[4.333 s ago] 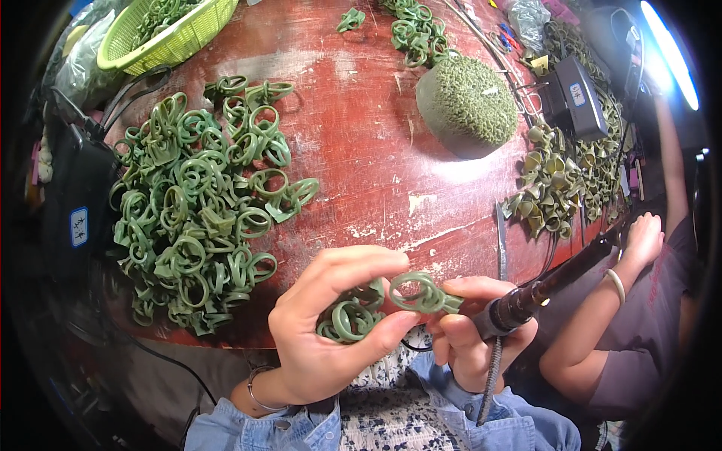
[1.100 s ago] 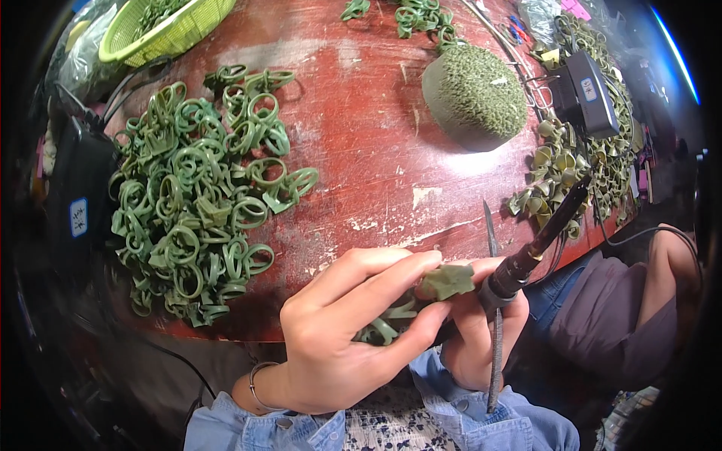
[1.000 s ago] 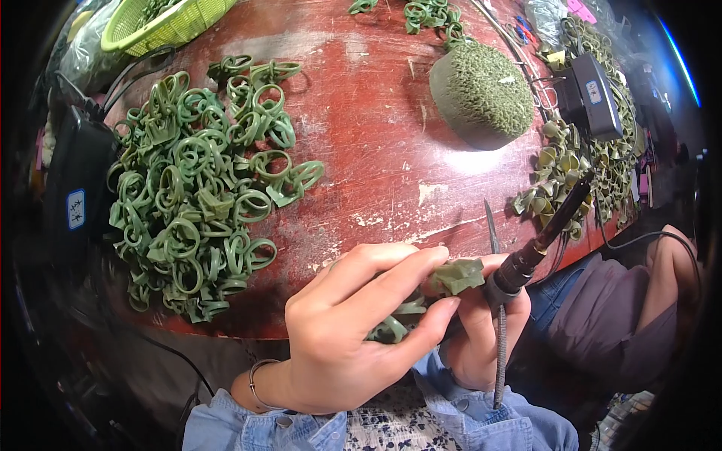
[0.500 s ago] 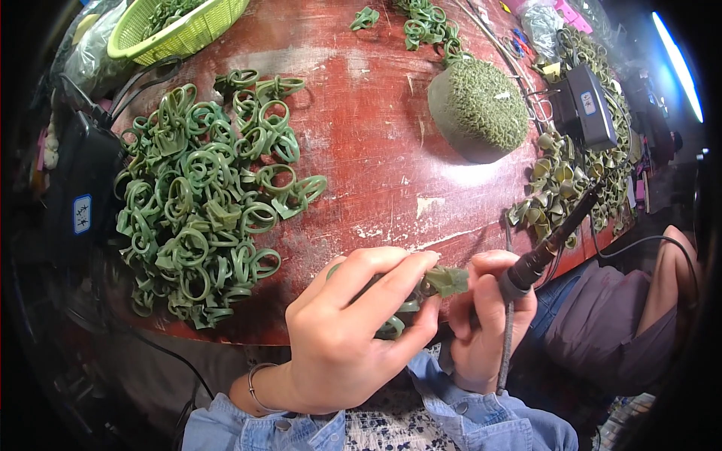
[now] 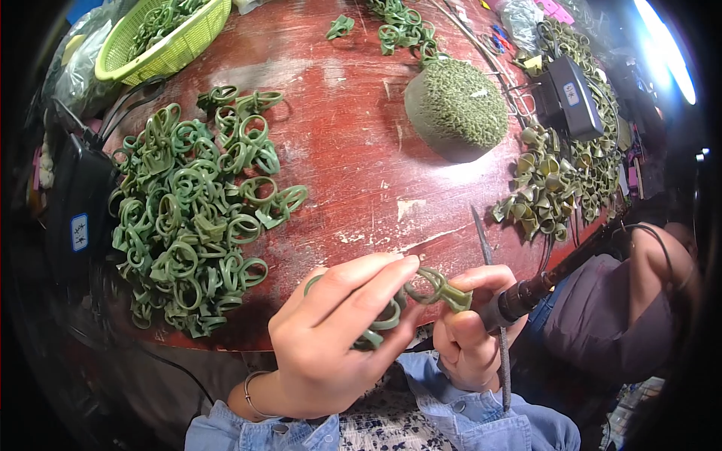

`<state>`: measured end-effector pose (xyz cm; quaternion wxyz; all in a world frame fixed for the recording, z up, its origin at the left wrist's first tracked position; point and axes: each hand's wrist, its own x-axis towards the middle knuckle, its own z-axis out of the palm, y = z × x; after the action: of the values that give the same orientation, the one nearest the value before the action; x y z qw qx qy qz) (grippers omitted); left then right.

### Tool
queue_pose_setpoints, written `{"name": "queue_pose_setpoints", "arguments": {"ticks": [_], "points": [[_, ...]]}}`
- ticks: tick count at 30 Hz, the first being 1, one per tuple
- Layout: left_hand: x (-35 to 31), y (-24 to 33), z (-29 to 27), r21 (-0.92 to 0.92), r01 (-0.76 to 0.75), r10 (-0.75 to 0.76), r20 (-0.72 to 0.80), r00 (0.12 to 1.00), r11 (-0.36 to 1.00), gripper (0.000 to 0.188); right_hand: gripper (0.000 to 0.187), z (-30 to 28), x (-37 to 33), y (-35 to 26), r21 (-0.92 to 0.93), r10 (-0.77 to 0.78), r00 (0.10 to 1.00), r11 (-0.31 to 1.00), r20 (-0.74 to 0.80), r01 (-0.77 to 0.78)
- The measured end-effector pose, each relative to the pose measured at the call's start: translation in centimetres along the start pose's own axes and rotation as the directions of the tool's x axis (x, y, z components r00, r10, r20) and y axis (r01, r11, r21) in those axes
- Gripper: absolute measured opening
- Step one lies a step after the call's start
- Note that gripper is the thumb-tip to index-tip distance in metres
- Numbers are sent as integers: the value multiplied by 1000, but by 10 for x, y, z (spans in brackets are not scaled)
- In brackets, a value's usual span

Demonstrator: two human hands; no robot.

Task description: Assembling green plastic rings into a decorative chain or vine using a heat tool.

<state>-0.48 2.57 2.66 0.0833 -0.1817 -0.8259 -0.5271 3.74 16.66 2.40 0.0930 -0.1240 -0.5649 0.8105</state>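
My left hand (image 5: 338, 338), closed, holds several green wax-like rings (image 5: 387, 316) under curled fingers; how many is partly hidden. Between its fingertips and my right hand is another green ring (image 5: 432, 286), whose flat, flared tab sits between my right thumb and forefinger. My right hand (image 5: 477, 331) is also wrapped around a black pen-shaped handpiece (image 5: 523, 297) pointing up to the right. A slim grey tapered file (image 5: 505, 368) crosses that hand, its point upward. Left of my hands, a large heap of similar green rings (image 5: 192, 218) lies on the red table (image 5: 338, 150).
At the back stands a rounded grey block (image 5: 432, 128) topped with green shavings. A yellow-green basket (image 5: 113, 64) holds more green pieces. Along the right lie many olive pieces (image 5: 549, 180) and a black box (image 5: 579, 98). Another person's arm (image 5: 650, 263) rests at the right.
The ring between my hands has turned, so its loop now shows on the left and its tab in my right fingers. The grey file's point has come into view above my right hand.
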Motion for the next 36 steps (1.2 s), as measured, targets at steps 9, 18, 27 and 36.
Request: {"name": "queue_pose_setpoints", "arguments": {"ticks": [9, 18, 27, 36], "points": [[-2, -7, -1, -279, 128, -117, 57, 991, 952, 39, 33, -1, -2, -5, 157, 103, 991, 981, 85, -115], [-6, -10, -4, -402, 194, -176, 82, 981, 895, 39, 31, -3, 3, -7, 140, 214, 955, 959, 207, -245], [-9, -13, -2, -475, 163, -134, 94, 987, 865, 39, 36, -8, 3, 2, 145, 306, 905, 922, 295, -359], [-9, -5, -5, -215, 19, -25, -26, 999, 977, 43, 33, 0, 4, 8, 13, 261, 938, 963, 228, -271]]}}
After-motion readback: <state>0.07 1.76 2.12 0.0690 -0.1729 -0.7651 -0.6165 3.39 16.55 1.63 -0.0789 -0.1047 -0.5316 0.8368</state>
